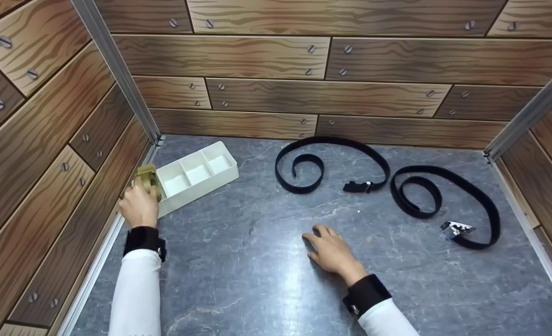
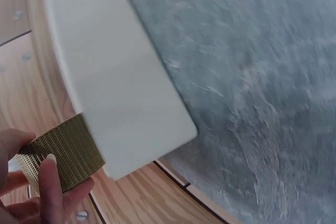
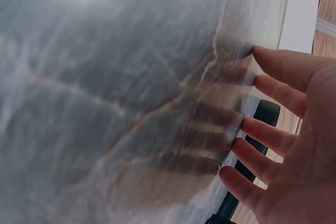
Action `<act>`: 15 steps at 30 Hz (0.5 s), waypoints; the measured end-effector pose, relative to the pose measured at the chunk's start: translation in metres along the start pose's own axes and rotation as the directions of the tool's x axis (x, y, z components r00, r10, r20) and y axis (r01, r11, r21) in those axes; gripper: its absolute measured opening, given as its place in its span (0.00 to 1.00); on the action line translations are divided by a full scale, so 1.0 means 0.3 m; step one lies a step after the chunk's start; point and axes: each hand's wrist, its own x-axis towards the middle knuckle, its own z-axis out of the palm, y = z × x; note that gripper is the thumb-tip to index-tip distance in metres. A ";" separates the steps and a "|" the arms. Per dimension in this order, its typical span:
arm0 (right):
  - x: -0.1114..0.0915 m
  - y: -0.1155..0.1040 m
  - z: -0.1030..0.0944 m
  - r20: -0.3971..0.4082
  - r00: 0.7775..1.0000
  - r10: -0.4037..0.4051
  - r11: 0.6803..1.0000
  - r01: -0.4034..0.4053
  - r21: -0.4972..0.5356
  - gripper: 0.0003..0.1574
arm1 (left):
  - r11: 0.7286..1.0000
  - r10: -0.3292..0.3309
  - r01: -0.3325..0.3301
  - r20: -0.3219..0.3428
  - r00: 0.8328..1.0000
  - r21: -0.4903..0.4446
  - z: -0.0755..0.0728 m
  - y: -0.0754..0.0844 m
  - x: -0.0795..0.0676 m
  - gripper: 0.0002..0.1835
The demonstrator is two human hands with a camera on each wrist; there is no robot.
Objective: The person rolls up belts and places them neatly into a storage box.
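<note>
My left hand [image 1: 139, 204] grips a rolled olive-gold webbing belt [image 1: 147, 174] at the near left end of a white divided box [image 1: 196, 191]. In the left wrist view, the thumb and fingers hold the ribbed belt [image 2: 67, 153] against the end of the white box [image 2: 121, 77]. How far the belt sits inside the box is hidden. My right hand [image 1: 332, 250] hovers over or rests lightly on the grey tabletop, fingers spread and loosely bent, holding nothing; contact with the surface I cannot tell.
A black belt [image 1: 335, 140] with a dark buckle lies loosely curled at the back middle. To its right lies another black belt [image 1: 492, 215] with a silver buckle [image 1: 457, 229]. Wood-patterned walls [image 1: 266, 95] enclose the grey marbled tabletop [image 1: 238, 261] at the back and both sides.
</note>
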 end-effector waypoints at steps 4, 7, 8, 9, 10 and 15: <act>-0.001 0.002 0.000 -0.008 1.000 -0.007 1.000 0.007 -0.008 0.30 | 0.999 -0.022 0.021 0.018 1.000 0.041 0.018 0.011 0.013 0.21; -0.002 0.002 -0.002 -0.007 1.000 -0.003 1.000 0.003 -0.014 0.30 | 0.998 -0.033 0.032 0.028 0.999 0.051 0.030 0.014 0.021 0.21; -0.002 0.002 -0.003 -0.009 1.000 -0.002 1.000 0.002 -0.014 0.30 | 0.998 -0.036 0.034 0.033 0.999 0.050 0.034 0.014 0.022 0.21; -0.002 0.002 -0.002 -0.007 1.000 -0.001 1.000 0.001 -0.015 0.30 | 0.998 -0.038 0.036 0.040 0.998 0.049 0.037 0.013 0.024 0.20; -0.003 0.001 -0.002 -0.006 1.000 -0.002 1.000 0.002 -0.016 0.30 | 0.998 -0.045 0.043 0.049 0.998 0.049 0.040 0.012 0.024 0.20; -0.005 -0.002 -0.001 0.005 1.000 -0.007 1.000 0.007 -0.017 0.29 | 0.993 -0.102 0.093 0.133 0.986 0.074 0.056 0.006 0.014 0.20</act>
